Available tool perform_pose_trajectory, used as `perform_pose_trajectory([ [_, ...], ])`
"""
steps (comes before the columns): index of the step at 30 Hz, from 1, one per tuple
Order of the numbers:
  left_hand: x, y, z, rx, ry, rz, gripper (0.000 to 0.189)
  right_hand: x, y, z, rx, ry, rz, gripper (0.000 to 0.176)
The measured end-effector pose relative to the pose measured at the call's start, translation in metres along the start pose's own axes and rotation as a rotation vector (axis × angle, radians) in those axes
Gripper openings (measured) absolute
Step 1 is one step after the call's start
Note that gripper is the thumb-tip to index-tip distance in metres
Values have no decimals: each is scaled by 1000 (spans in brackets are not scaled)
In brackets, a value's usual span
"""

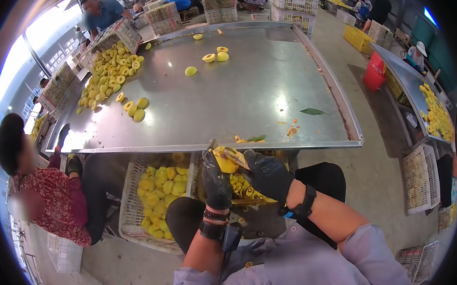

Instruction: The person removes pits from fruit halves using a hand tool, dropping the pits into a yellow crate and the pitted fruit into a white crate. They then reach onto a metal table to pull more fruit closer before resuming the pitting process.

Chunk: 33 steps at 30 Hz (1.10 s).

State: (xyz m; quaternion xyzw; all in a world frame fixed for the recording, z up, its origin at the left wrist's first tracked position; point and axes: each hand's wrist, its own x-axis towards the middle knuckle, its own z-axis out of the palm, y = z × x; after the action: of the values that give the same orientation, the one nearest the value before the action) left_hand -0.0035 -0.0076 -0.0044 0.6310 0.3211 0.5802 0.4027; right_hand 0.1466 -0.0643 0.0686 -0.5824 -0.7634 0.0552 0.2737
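Observation:
My left hand [216, 181], in a dark glove, is closed around a yellow peach [226, 162] just below the front edge of the metal table [267, 85]. In my right hand [268, 174], also gloved, is a narrow tan hand tool [238, 157], laid against the peach's right side; its working end is too small to make out. Beneath my hands, between my knees, a container [251, 198] holds yellow peach pieces. Orange peel scraps [292, 129] and a green leaf [314, 111] lie on the tabletop ahead.
A crate of yellow peaches [162, 196] stands left of my knees, beside a seated co-worker [52, 186]. At the far left of the table, a tilted crate [114, 38] has halved peaches [108, 71] spilled before it, with a person [105, 13] behind. Raised rims border the table.

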Motion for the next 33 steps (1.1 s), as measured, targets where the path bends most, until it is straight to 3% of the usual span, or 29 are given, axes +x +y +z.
perform_pose_trajectory([
  [3,1,20,1,128,9,60,41,1,-2,2,-51,-108,7,43],
  [8,1,16,4,-149,119,-131,40,1,-4,7,8,-180,30,42],
  [11,-2,16,9,-235,186,-124,40,3,-8,3,61,-233,29,36],
  [14,2,41,12,-194,157,-168,38,2,-3,4,42,-229,-42,28],
  [17,-2,25,11,-154,168,-81,38,2,-3,0,2,-249,-81,26],
  [20,-1,18,5,-77,99,-116,40,6,-4,-7,-35,-351,-90,28],
  [26,-5,-12,2,-415,77,-326,46,-3,17,0,165,-296,-88,31],
  [29,-5,7,15,-510,135,-369,36,-6,18,1,313,-296,-4,32],
  [30,-10,5,17,-792,213,-431,35,-9,17,1,363,-319,40,32],
  [33,-12,2,8,297,-43,-62,33,-14,19,13,540,-303,41,31],
])
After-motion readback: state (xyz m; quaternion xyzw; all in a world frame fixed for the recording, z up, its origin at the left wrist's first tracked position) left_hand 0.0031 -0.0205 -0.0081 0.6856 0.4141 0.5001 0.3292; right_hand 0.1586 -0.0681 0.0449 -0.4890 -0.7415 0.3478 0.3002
